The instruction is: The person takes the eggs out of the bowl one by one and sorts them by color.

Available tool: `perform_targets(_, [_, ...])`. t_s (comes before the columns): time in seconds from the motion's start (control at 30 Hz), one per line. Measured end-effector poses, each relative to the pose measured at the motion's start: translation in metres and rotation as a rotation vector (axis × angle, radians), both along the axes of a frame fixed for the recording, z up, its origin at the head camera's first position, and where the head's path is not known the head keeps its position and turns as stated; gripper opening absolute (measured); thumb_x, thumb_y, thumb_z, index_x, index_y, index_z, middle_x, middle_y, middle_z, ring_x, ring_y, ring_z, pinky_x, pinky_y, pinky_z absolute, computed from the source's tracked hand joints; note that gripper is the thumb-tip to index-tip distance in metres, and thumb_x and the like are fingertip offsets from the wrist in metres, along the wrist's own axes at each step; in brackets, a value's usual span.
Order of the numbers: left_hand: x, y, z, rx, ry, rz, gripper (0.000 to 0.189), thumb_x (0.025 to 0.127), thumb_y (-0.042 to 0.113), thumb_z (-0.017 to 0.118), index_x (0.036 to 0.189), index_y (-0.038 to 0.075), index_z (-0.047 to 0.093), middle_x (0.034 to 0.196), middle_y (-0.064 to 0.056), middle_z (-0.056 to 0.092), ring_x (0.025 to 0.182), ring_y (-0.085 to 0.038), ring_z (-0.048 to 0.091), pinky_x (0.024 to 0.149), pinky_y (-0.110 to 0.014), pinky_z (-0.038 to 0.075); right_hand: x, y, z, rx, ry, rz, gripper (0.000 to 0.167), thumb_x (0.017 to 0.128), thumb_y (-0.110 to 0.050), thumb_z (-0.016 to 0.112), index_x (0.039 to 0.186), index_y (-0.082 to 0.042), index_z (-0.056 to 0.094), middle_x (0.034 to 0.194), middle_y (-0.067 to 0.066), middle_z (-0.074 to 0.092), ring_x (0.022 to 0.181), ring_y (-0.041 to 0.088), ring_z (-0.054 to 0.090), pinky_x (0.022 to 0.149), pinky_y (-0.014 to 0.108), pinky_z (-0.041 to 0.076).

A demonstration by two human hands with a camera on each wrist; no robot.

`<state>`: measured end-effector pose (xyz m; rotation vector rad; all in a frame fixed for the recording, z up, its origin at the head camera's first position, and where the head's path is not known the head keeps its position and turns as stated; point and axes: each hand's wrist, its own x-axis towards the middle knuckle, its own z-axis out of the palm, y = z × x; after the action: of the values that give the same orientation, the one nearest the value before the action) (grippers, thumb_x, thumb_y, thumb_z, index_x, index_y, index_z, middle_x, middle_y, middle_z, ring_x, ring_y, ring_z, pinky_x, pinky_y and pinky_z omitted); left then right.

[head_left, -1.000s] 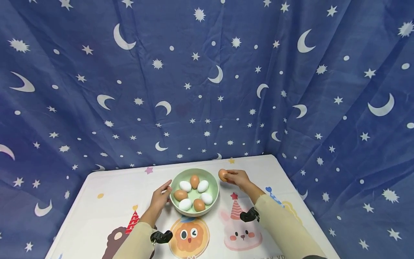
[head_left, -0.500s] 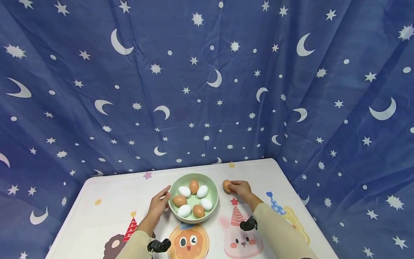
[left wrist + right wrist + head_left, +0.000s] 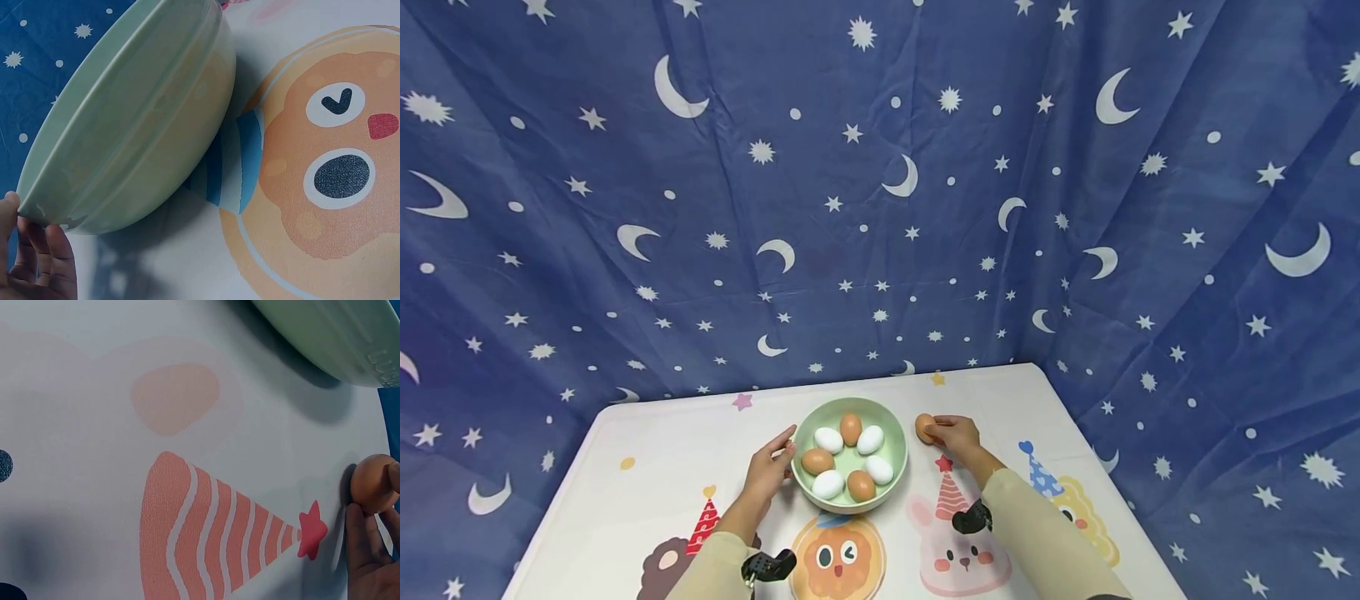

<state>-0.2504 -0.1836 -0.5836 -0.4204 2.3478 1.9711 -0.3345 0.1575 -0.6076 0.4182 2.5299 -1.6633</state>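
Note:
A pale green bowl stands on the white printed table cover and holds several eggs, white and brown. My left hand rests against the bowl's left rim with straight fingers; the left wrist view shows fingertips touching the bowl. To the right of the bowl my right hand pinches a brown egg that sits low on the table. In the right wrist view the egg is held by fingers beside a red star print.
The table cover carries cartoon animals and party hats. A blue curtain with moons and stars hangs close behind and wraps round the table's left and right edges.
My right hand has lowered the brown egg from above the bowl's right rim down to the table beside the bowl. The left hand stays on the bowl.

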Motion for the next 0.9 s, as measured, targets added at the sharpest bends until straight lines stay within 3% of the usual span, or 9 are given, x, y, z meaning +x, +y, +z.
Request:
perform_targets(0.3, [-0.0002,0.001,0.0017,0.005,-0.001,0.008,0.043,0.102,0.012,0.054,0.144,0.01,0.05,0.127,-0.018,0.05,0.09,-0.011,0.058,0.062,-0.019,0.053,0.0015,-0.0015,0.0025,-0.058,-0.003,-0.014,0.044,0.081,-0.015,0.08,0.117,0.006,0.068,0.114,0.022,0.069,0.082,0.013,0.068,0.073,0.025,0.06])
perform_targets(0.63, [0.0003,0.0004,0.0,0.002,0.002,0.001,0.043,0.102,0.011,0.053,0.145,0.009,0.048,0.126,-0.018,0.05,0.088,-0.011,0.058,0.061,-0.018,0.052,0.0034,-0.001,0.0045,-0.067,-0.026,-0.017,0.047,0.083,-0.018,0.079,0.121,0.006,0.065,0.121,0.024,0.065,0.095,0.022,0.069,0.077,0.028,0.061])
perform_targets(0.9, [0.0004,0.0006,0.0011,0.001,0.008,0.007,0.043,0.102,0.012,0.053,0.144,0.008,0.049,0.125,-0.018,0.05,0.087,-0.009,0.058,0.062,-0.02,0.053,0.0045,0.0051,0.0081,-0.057,-0.009,-0.04,0.046,0.084,-0.018,0.078,0.121,0.007,0.065,0.111,0.021,0.069,0.08,0.014,0.068,0.075,0.027,0.06])
